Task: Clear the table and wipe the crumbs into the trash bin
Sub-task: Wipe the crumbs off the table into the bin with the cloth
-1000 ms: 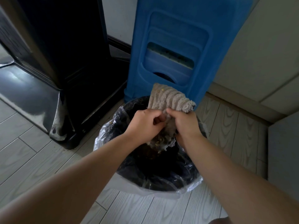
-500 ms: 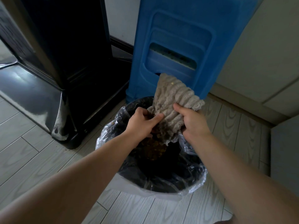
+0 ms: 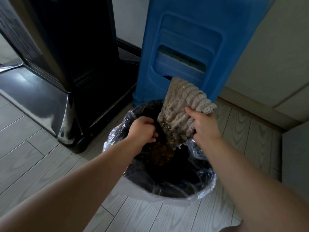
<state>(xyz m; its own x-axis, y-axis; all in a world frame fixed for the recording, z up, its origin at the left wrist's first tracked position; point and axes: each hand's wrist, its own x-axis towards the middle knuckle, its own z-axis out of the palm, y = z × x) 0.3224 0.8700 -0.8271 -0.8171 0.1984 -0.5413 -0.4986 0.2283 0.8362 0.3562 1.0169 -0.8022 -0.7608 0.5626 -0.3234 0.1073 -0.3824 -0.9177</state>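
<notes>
Two bare forearms are reaching over one lined trash bin (image 3: 168, 196). The right hand (image 3: 204, 125) is gripping a ribbed grey cleaning cloth (image 3: 181, 106), fingers curled round its right edge. The left hand (image 3: 143, 129) is hovering beside it, fingers curled, holding nothing. Brown crumbs (image 3: 161, 152) are lying in the bin. One blue plastic stool (image 3: 190, 46) is standing just behind.

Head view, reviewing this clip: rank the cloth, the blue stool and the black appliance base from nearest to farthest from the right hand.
1. Cloth: gripped by the right hand over the trash bin.
2. Blue stool: directly behind the bin, beyond the cloth.
3. Black appliance base: far left on the floor, past the left hand.
</notes>
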